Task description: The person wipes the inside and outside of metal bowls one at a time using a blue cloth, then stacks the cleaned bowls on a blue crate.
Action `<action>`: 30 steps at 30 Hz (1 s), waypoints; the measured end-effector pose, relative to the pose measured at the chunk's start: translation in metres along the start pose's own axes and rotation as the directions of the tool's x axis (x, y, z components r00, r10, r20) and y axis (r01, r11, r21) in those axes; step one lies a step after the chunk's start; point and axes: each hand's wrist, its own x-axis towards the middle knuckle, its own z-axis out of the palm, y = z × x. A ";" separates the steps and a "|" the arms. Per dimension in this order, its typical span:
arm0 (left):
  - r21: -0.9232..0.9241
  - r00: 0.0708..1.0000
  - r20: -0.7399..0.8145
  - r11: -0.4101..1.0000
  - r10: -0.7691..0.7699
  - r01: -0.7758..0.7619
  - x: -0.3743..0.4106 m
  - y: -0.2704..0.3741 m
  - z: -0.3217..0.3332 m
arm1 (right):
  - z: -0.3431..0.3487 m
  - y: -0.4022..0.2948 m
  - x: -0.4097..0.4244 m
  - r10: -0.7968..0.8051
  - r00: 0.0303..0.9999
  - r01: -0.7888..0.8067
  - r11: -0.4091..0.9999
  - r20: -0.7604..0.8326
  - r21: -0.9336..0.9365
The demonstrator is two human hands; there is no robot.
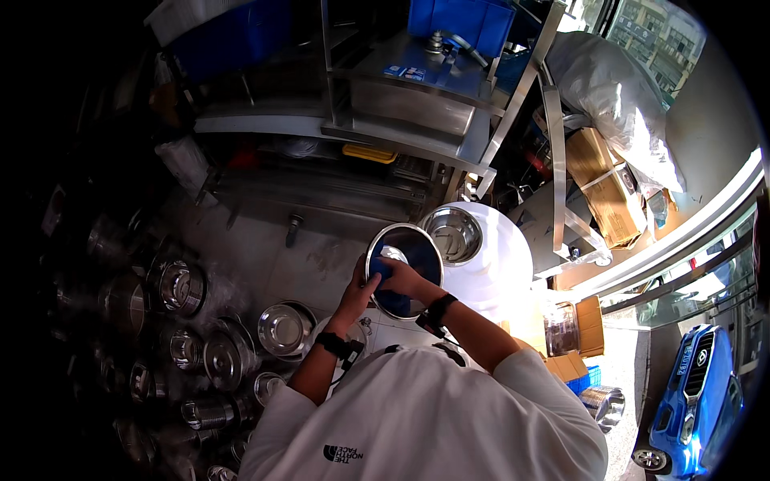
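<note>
A round stainless steel bowl (434, 264) is tilted in front of me, its open side facing up towards the camera. My left hand (359, 291) grips its left rim, thumb on the inner side. Inside the bowl, my right hand (402, 278) presses a blue cloth (380, 266) against the inner wall. Just beyond the bowl's upper right rim, another shiny steel bowl (452, 234) stands on a round white surface (511, 240). Both wrists wear dark straps with small devices.
Many steel bowls and pots (284, 327) stand on the floor at left. Ahead is a steel sink unit (409, 108) with a blue crate (463, 24). Cardboard boxes (592, 324) and a steel pot (603, 406) lie at right, beside a doorway with a blue car (695, 397) outside.
</note>
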 end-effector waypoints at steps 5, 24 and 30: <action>0.129 0.983 0.032 0.974 0.181 -0.184 0.011 0.007 -0.009 | -0.007 -0.006 -0.026 -0.075 0.933 0.219 0.896 0.353 -0.387; 0.179 0.988 0.062 0.972 0.143 -0.152 0.033 0.023 0.007 | -0.046 -0.036 -0.069 0.005 0.963 0.072 0.959 0.270 -0.274; -0.086 0.993 -0.063 0.991 0.098 -0.103 0.015 0.011 -0.022 | -0.125 -0.045 -0.116 0.035 0.983 -0.049 0.996 -0.180 -0.076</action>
